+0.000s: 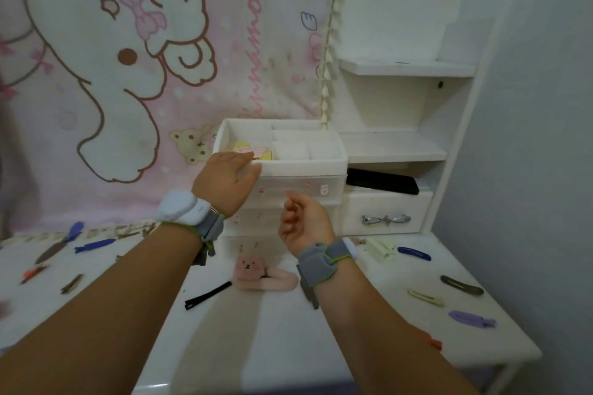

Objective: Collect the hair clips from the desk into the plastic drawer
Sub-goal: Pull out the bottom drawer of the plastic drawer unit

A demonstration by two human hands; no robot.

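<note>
While the plastic drawer in the middle of the frame is shut, nearly every hair clip lies loose on the desk, so I judge the collecting barely begun. Blue clips and a dark one lie at centre left, a black clip and a fluffy pink bear clip at lower centre, and a navy clip, a grey clip, a cream clip and a purple clip down the right edge. My left hand rests on the organiser's top rim, grasping nothing I can see; my right hand hovers loosely curled and empty before the drawer front. White shelves fill the upper right, a pink cartoon blanket the upper left
</note>
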